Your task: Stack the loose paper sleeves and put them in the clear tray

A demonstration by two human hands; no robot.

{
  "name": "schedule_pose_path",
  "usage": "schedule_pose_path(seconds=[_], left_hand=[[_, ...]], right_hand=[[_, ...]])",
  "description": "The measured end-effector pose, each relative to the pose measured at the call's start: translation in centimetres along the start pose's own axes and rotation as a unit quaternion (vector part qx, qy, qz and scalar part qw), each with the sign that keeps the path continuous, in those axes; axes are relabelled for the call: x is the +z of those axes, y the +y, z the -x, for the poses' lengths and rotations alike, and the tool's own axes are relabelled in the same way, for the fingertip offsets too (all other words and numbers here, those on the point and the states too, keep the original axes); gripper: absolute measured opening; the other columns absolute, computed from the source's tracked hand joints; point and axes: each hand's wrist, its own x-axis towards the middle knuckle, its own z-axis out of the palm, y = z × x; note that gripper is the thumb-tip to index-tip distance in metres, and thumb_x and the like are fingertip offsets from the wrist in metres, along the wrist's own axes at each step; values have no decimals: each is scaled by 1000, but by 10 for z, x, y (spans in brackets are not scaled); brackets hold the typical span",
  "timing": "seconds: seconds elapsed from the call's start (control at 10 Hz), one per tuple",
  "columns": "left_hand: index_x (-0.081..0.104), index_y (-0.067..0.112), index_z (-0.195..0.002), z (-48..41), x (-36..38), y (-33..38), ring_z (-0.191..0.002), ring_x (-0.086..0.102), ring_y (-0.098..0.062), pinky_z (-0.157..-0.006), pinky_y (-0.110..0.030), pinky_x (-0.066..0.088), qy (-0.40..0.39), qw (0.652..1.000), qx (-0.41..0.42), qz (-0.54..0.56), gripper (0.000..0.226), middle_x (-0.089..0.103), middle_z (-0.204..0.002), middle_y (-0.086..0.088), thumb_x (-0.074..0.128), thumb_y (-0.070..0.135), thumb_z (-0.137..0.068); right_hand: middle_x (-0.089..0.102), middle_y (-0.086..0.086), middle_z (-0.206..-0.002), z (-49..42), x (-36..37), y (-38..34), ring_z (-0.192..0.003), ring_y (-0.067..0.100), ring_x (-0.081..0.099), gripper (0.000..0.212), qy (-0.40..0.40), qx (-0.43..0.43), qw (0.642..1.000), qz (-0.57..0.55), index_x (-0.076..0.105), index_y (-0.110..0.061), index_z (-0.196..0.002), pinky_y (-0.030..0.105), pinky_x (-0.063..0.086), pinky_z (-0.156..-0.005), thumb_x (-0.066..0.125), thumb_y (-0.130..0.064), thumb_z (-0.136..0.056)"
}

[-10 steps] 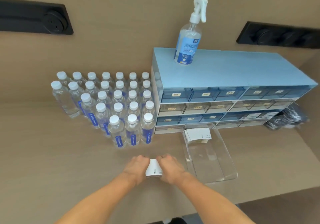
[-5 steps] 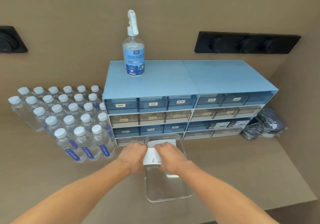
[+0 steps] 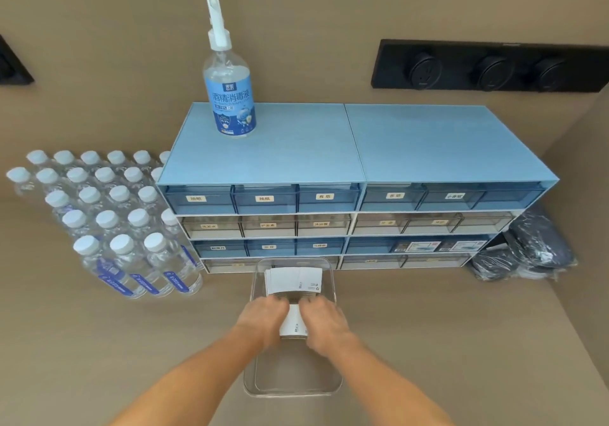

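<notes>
A clear tray (image 3: pixel 293 389) lies on the beige counter in front of the drawer unit. At its far end rests a pile of white paper sleeves (image 3: pixel 293 280). Over the tray's middle, my left hand (image 3: pixel 262 321) and my right hand (image 3: pixel 324 323) together clasp a second stack of white paper sleeves (image 3: pixel 293 325), one hand on each side. Only a narrow white strip of that stack shows between my fingers; whether it touches the tray floor is hidden.
A blue drawer unit (image 3: pixel 356 148) stands right behind the tray, with a spray bottle (image 3: pixel 230 96) on top. Several water bottles (image 3: pixel 108 228) crowd the counter at the left. Dark wrapped bundles (image 3: pixel 530 251) lie at the right by the side wall.
Both hands have carried the held stack from the counter left of the tray to over the tray's middle, close behind the pile lying there. The view has shifted right and closer.
</notes>
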Motion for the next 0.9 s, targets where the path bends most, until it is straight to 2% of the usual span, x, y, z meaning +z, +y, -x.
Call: schedule_pose_path(seconds=[0.1,0.3,0.5,0.6,0.8,0.9], left_hand=[[51,11,-121,-10,7,1,-113,62,-33,-92,-42,50,-14,1000,0,-19,41,63,-123,-12,64,11,-83],[53,10,-120,-21,20,4,-112,64,-33,-90,-41,52,-18,999,-6,-43,40,67,-120,-11,63,8,-81],[53,9,-121,-23,22,3,-112,63,-34,-91,-42,52,-9,999,-3,-35,41,65,-120,-11,63,6,-82],[51,10,-122,-24,21,4,-114,62,-32,-90,-42,52,-15,999,-5,-31,43,64,-122,-10,64,6,-82],[47,7,-130,-22,15,9,-122,54,-31,-100,-42,49,-25,999,-18,-36,59,56,-130,-12,74,10,-78],[46,6,-129,-9,4,11,-121,54,-31,-101,-40,47,-26,999,-12,-38,72,56,-129,-13,86,21,-70]], right_hand=[[62,17,-123,-11,5,-4,-116,35,59,49,-14,11,999,27,53,-5,-122,41,48,-94,68,4,-77],[68,16,-118,-19,17,-9,-115,32,61,38,-7,9,996,86,58,-6,-121,38,39,-102,55,5,-85],[66,17,-121,-21,16,-9,-116,33,60,38,-5,4,997,83,56,-6,-121,39,40,-103,56,5,-84],[63,18,-125,-21,15,-10,-119,34,58,39,-6,2,996,87,53,-6,-122,41,37,-108,58,3,-84],[57,14,-133,-17,7,-12,-127,31,50,60,-40,21,996,71,45,-3,-132,39,45,-100,73,-6,-78],[59,13,-129,-2,-12,-14,-122,30,54,64,-46,24,997,54,51,-5,-128,38,49,-96,81,-15,-73]])
